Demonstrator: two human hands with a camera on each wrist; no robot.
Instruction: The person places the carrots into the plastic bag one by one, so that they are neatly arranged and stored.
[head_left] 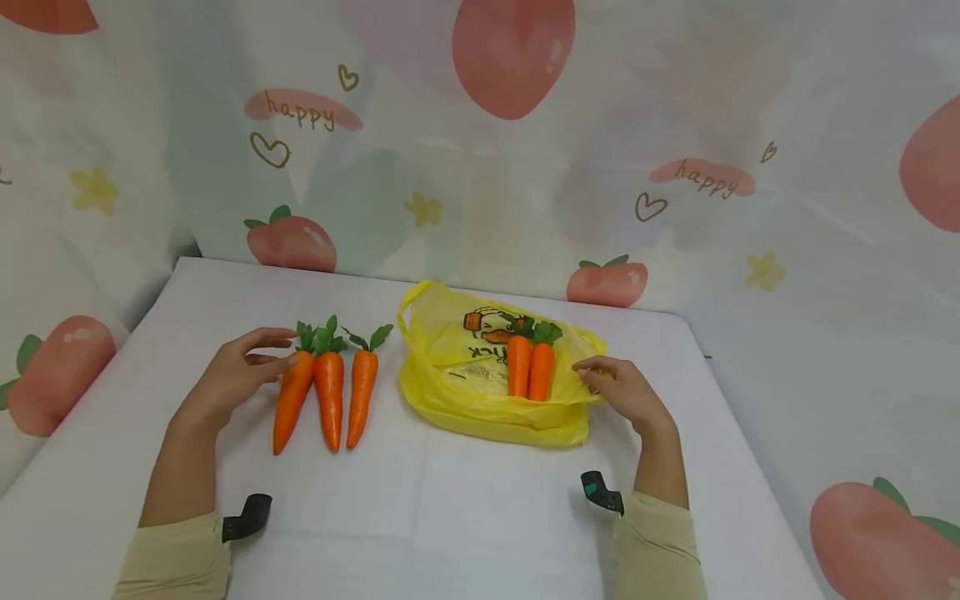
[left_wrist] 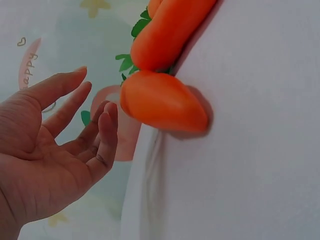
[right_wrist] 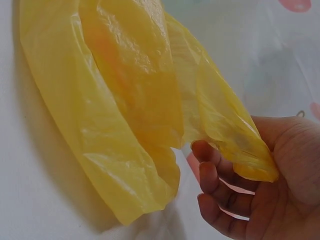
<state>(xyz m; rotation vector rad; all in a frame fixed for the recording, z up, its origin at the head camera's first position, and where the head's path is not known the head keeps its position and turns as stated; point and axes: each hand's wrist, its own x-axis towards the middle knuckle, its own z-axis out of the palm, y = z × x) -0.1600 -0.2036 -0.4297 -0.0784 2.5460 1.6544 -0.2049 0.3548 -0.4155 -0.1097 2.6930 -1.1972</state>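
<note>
Three orange carrots with green tops lie side by side on the white table [head_left: 450,517]: a left one [head_left: 291,404], a middle one [head_left: 329,396] and a right one [head_left: 362,396]. My left hand [head_left: 255,362] is open beside the left carrot's top; in the left wrist view its fingers [left_wrist: 102,135] hover just short of that carrot [left_wrist: 162,102]. A yellow plastic bag [head_left: 465,400] lies at centre with two more carrots [head_left: 519,367] [head_left: 542,371] lying in its mouth. My right hand [head_left: 618,392] pinches the bag's right edge [right_wrist: 240,145], fingers [right_wrist: 215,185] curled under it.
A hanging cloth [head_left: 480,167] printed with peaches and "happy" closes off the back and both sides of the table. Black wrist camera mounts [head_left: 247,517] [head_left: 602,492] sit at both cuffs. Bare white tabletop stretches in front of the carrots and the bag.
</note>
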